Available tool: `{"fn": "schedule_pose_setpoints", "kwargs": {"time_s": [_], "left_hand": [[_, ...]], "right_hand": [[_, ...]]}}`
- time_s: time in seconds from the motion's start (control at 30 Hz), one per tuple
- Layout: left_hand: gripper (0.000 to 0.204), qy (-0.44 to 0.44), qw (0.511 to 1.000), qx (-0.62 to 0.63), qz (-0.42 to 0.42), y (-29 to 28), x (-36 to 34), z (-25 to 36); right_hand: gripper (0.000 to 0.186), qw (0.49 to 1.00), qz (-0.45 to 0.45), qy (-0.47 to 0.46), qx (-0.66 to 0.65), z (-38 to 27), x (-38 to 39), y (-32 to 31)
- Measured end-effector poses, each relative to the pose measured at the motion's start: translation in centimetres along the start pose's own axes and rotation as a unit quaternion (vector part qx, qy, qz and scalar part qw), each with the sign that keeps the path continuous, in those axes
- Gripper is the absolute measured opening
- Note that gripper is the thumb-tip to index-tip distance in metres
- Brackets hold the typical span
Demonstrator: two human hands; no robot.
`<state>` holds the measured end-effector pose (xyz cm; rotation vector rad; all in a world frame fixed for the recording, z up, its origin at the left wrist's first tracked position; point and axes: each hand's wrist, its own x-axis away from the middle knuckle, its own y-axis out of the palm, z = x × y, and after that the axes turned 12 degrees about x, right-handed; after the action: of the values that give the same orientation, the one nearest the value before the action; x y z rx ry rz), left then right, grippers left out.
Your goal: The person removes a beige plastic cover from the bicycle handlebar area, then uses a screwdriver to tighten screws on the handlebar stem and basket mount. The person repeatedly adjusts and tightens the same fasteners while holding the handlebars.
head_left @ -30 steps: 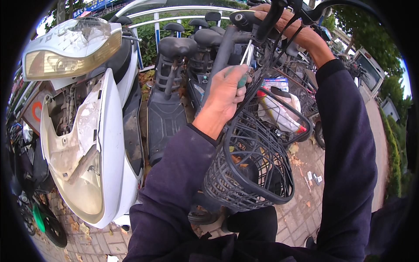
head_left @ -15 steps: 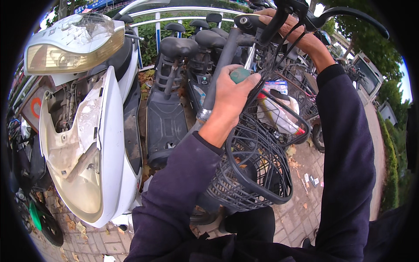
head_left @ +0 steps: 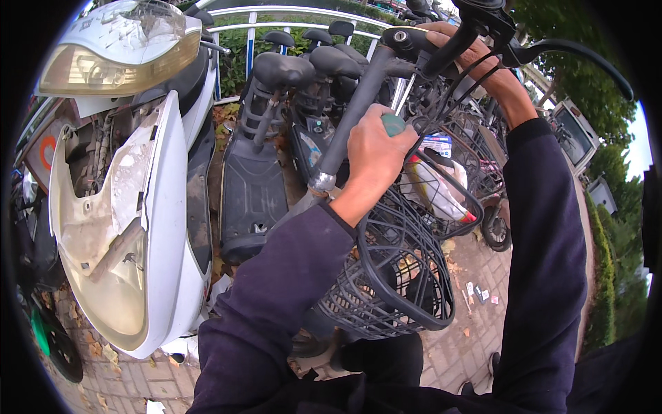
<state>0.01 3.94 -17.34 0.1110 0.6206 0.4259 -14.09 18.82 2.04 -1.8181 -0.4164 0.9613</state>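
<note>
My left hand (head_left: 376,146) is closed around the green handle of a screwdriver (head_left: 394,125). Its metal shaft points up toward the underside of a black handlebar housing (head_left: 407,40) with a key lock. The tip is hidden beneath the housing. My right hand (head_left: 476,61) grips the far side of that housing, partly covered by the handlebar grip and cables. A grey steering tube (head_left: 355,114) slants down just left of my left hand. Below hangs a black wire basket (head_left: 386,276), and a black brake lever (head_left: 579,52) juts out at the upper right.
On the left stands a white scooter with a broken front panel (head_left: 162,234). Parked electric bikes with black seats (head_left: 283,71) line a white railing (head_left: 296,25). Another basket holds a white and red bag (head_left: 438,186). Leaves and paper scraps lie on the brick paving (head_left: 469,338).
The view has shifted slightly. Both hands keep their hold, the left on the screwdriver and the right on the housing. The left hand's grip on the handle looks turned a little.
</note>
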Motion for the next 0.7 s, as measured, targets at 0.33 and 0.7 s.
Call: {"fn": "schedule_pose_setpoints", "kwargs": {"time_s": [0.33,0.7], "left_hand": [[0.048,0.086,0.979,-0.184,-0.002,0.2,0.5,-1.5],[0.035,-0.243,0.89,0.352,-0.155,-1.5,-0.3,-0.8]], "right_hand": [[0.045,0.991,0.017,-0.106,0.077,-1.8,0.7,-0.3],[0.049,0.998,0.006,-0.041,0.053,-2.2,0.7,-0.3]]}}
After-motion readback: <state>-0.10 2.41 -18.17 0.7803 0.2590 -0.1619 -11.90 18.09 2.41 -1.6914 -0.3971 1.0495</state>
